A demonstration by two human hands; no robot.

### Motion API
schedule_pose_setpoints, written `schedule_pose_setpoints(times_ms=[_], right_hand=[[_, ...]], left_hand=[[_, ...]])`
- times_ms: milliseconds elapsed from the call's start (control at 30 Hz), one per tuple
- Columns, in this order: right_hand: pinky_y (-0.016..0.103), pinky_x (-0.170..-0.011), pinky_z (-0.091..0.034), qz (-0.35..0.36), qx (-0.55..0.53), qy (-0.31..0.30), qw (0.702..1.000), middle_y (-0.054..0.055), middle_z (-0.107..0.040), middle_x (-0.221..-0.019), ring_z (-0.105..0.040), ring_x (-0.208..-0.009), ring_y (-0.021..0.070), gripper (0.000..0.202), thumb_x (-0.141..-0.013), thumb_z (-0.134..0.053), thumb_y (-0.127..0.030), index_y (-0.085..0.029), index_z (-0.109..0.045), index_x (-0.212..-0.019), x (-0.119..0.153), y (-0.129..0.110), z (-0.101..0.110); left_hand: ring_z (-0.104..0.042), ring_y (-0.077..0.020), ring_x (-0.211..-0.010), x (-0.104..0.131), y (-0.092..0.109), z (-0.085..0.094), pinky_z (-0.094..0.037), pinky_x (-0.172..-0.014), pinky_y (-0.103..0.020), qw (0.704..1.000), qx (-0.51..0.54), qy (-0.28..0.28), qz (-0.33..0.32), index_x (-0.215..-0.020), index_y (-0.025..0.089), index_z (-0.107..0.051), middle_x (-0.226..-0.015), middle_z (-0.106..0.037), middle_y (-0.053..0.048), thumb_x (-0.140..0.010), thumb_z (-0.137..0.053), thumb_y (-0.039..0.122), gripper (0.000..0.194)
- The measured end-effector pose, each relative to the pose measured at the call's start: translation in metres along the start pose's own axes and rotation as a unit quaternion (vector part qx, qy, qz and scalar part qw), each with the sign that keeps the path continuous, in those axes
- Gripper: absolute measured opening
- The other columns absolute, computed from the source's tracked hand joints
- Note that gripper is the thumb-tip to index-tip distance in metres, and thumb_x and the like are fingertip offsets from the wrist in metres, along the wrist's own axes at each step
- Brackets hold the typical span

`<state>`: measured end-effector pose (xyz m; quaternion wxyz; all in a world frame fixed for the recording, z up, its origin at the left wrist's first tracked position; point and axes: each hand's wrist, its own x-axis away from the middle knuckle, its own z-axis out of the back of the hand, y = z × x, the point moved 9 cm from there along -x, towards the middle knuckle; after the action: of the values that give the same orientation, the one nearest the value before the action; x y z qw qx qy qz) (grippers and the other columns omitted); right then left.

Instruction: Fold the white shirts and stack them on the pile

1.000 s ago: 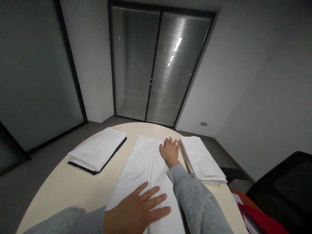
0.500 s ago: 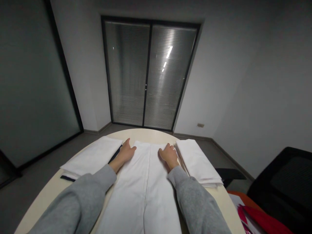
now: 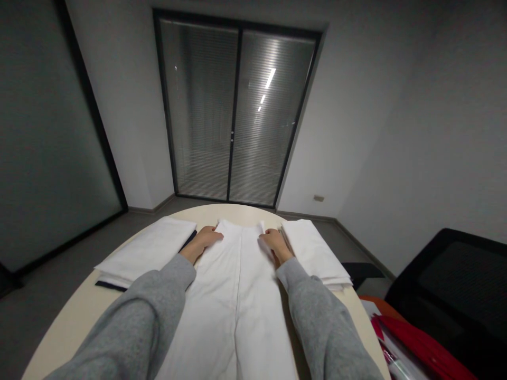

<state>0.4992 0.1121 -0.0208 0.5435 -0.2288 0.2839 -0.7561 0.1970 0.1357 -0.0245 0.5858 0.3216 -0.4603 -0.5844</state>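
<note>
A long white garment (image 3: pixel 222 295) with a line down its middle stretches across the table toward me; its exact kind is unclear. My left hand (image 3: pixel 206 239) pinches its far left edge between thumb and fingers. At the far right corner my right hand (image 3: pixel 275 244) is closed on the same garment, and that corner stands slightly raised. Left of my left hand lies a folded white cloth stack (image 3: pixel 146 248) with a dark layer beneath. Beside my right hand is another folded white stack (image 3: pixel 315 250).
The pale round table (image 3: pixel 233 210) carries all the cloth. At right stands a black mesh chair (image 3: pixel 463 295), with red items (image 3: pixel 420 343) and an orange surface beside the table. Beyond are glass doors (image 3: pixel 233 116) with blinds and grey walls.
Both hands' fingers have gone from lying spread on the garment to gripping its far corners, which now lift a little. The whole view has shifted slightly.
</note>
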Motion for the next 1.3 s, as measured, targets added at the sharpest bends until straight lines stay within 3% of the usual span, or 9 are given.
schedule_pose_setpoints(times_ms=[233, 333, 433, 567, 733, 833, 933, 1133, 1300], right_hand=[[0.036, -0.079, -0.061, 0.067, -0.158, 0.003, 0.985, 0.006, -0.070, -0.111, -0.070, -0.090, 0.0178, 0.030, -0.102, -0.065, -0.040, -0.016, -0.066, -0.120, 0.022, -0.029, 0.016], [0.037, -0.080, -0.061, 0.113, -0.194, 0.019, 0.974, 0.005, -0.070, -0.109, -0.070, -0.090, 0.0178, 0.030, -0.102, -0.065, -0.041, -0.016, -0.066, -0.118, 0.034, -0.040, 0.033], [0.036, -0.079, -0.060, 0.163, -0.213, 0.028, 0.963, 0.004, -0.071, -0.104, -0.070, -0.086, 0.0174, 0.028, -0.102, -0.062, -0.040, -0.017, -0.063, -0.119, 0.053, -0.047, 0.048], [0.032, -0.077, -0.058, 0.222, -0.212, 0.023, 0.951, 0.003, -0.074, -0.096, -0.071, -0.085, 0.0187, 0.033, -0.099, -0.052, -0.040, -0.019, -0.056, -0.124, 0.083, -0.053, 0.060], [0.035, -0.087, -0.053, 0.280, -0.142, 0.034, 0.949, 0.004, -0.074, -0.103, -0.067, -0.096, 0.0231, 0.031, -0.086, -0.058, -0.036, -0.019, -0.063, -0.112, 0.126, -0.057, 0.071], [0.037, -0.088, -0.051, 0.306, -0.075, 0.015, 0.949, 0.004, -0.073, -0.094, -0.065, -0.091, 0.0242, 0.018, -0.087, -0.058, -0.033, -0.020, -0.066, -0.096, 0.155, -0.054, 0.071], [0.039, -0.095, -0.049, 0.340, -0.007, -0.030, 0.940, 0.007, -0.073, -0.098, -0.065, -0.100, 0.0260, 0.015, -0.084, -0.057, -0.022, -0.021, -0.068, -0.093, 0.187, -0.044, 0.061], [0.044, -0.111, -0.042, 0.398, 0.089, -0.106, 0.907, 0.008, -0.072, -0.124, -0.060, -0.122, 0.0266, 0.041, -0.070, -0.056, -0.004, -0.024, -0.072, -0.102, 0.234, -0.015, 0.033], [0.043, -0.115, -0.041, 0.405, 0.104, -0.099, 0.903, 0.008, -0.070, -0.130, -0.058, -0.128, 0.0251, 0.050, -0.069, -0.053, 0.000, -0.023, -0.072, -0.109, 0.237, -0.007, 0.027]], left_hand=[[-0.071, -0.0158, -0.077, 0.015, 0.017, -0.007, -0.060, -0.073, -0.033, 0.993, 0.099, -0.065, -0.006, -0.107, 0.014, -0.069, -0.096, -0.074, -0.003, -0.099, -0.068, 0.041, 0.028], [-0.073, -0.0190, -0.072, 0.019, 0.032, -0.003, -0.058, -0.072, -0.032, 0.986, 0.147, -0.060, -0.041, -0.102, 0.014, -0.069, -0.085, -0.077, -0.004, -0.088, -0.076, 0.042, 0.032], [-0.074, -0.0242, -0.075, 0.028, 0.053, 0.005, -0.057, -0.072, -0.033, 0.980, 0.171, -0.051, -0.092, -0.102, 0.013, -0.069, -0.084, -0.078, -0.009, -0.076, -0.081, 0.047, 0.045], [-0.072, -0.0251, -0.089, 0.051, 0.091, 0.019, -0.055, -0.083, -0.035, 0.967, 0.154, -0.035, -0.198, -0.109, 0.011, -0.069, -0.097, -0.078, -0.012, -0.074, -0.079, 0.058, 0.059], [-0.066, -0.0230, -0.089, 0.099, 0.117, 0.032, -0.051, -0.082, -0.032, 0.949, 0.031, -0.041, -0.311, -0.098, 0.016, -0.070, -0.095, -0.075, -0.006, -0.075, -0.077, 0.051, 0.042], [-0.063, -0.0204, -0.082, 0.133, 0.108, 0.033, -0.049, -0.077, -0.030, 0.932, -0.073, -0.065, -0.350, -0.086, 0.019, -0.070, -0.086, -0.072, -0.002, -0.080, -0.071, 0.037, 0.020], [-0.062, -0.0213, -0.087, 0.165, 0.083, 0.032, -0.048, -0.083, -0.031, 0.906, -0.166, -0.090, -0.380, -0.084, 0.021, -0.069, -0.089, -0.071, -0.003, -0.081, -0.063, 0.025, 0.009], [-0.064, -0.0244, -0.099, 0.199, 0.022, 0.024, -0.049, -0.094, -0.036, 0.858, -0.301, -0.128, -0.395, -0.091, 0.022, -0.070, -0.098, -0.072, -0.006, -0.082, -0.052, 0.012, 0.023], [-0.063, -0.0264, -0.109, 0.207, 0.014, 0.020, -0.048, -0.103, -0.039, 0.840, -0.346, -0.124, -0.399, -0.099, 0.021, -0.072, -0.107, -0.073, -0.009, -0.088, -0.049, 0.014, 0.027]])
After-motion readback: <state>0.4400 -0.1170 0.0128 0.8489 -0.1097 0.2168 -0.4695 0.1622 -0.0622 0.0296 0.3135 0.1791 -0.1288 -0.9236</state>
